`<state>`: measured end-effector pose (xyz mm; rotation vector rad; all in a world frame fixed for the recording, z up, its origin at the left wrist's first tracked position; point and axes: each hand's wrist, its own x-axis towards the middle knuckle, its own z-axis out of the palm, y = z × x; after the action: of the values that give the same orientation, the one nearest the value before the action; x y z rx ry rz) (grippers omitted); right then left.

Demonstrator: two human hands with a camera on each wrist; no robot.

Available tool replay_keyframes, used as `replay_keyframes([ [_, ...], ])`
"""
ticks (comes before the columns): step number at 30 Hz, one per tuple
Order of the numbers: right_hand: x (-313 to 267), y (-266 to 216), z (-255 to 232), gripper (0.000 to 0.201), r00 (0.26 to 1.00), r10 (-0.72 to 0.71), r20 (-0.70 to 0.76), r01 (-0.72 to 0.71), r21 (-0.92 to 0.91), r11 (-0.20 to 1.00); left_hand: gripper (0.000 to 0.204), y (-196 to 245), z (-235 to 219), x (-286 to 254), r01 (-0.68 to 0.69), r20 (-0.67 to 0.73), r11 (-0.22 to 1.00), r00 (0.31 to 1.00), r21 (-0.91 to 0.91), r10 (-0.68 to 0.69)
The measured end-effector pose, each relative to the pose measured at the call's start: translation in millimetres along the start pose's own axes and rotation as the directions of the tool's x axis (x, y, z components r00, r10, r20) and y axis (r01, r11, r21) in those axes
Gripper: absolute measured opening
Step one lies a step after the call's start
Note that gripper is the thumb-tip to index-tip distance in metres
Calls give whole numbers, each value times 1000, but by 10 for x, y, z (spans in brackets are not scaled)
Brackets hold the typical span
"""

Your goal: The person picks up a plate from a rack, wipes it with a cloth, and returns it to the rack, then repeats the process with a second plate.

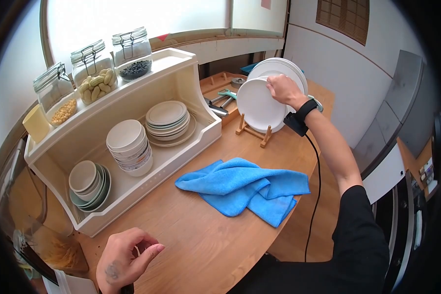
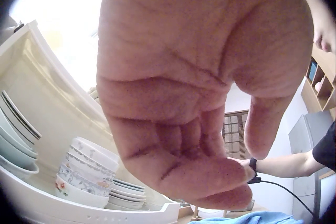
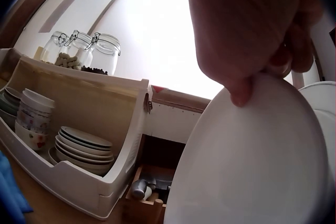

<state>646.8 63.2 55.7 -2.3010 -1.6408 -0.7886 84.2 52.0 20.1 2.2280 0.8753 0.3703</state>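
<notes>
My right hand [image 1: 285, 90] pinches the upper rim of a white plate [image 1: 257, 105], which stands on edge at a small wooden plate rack [image 1: 266, 137]. More white plates [image 1: 279, 66] stand upright just behind it. Seen from the right wrist, the thumb lies on the near face of the plate [image 3: 252, 155], while the other fingers are partly hidden behind the rim. Low over the near side of the table, my left hand [image 1: 127, 259] has loosely curled fingers and holds nothing. A crumpled blue cloth [image 1: 245, 188] lies on the table between the hands.
A cream dish shelf [image 1: 147, 188] at the left holds stacked bowls [image 1: 127, 142] and small plates [image 1: 166, 113]. Glass jars [image 1: 94, 73] line its top. A wooden tray [image 1: 210, 83] with peelers [image 1: 225, 95] sits behind. A black cable [image 1: 314, 206] hangs from my right wrist.
</notes>
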Motion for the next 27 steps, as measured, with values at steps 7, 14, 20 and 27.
replay_keyframes([
  [7,2,-74,166,16,989,-46,140,48,-9,999,16,-12,7,53,45,35,999,998,-24,-45],
  [14,-31,168,202,23,988,-106,112,91,130,987,16,-73,18,101,51,22,999,998,-13,-50],
  [20,12,486,90,30,985,105,134,-143,318,937,16,-172,23,100,61,4,997,998,-39,-61],
  [27,-93,517,204,29,968,57,243,-92,132,987,17,-203,23,126,76,17,996,997,-41,-75],
])
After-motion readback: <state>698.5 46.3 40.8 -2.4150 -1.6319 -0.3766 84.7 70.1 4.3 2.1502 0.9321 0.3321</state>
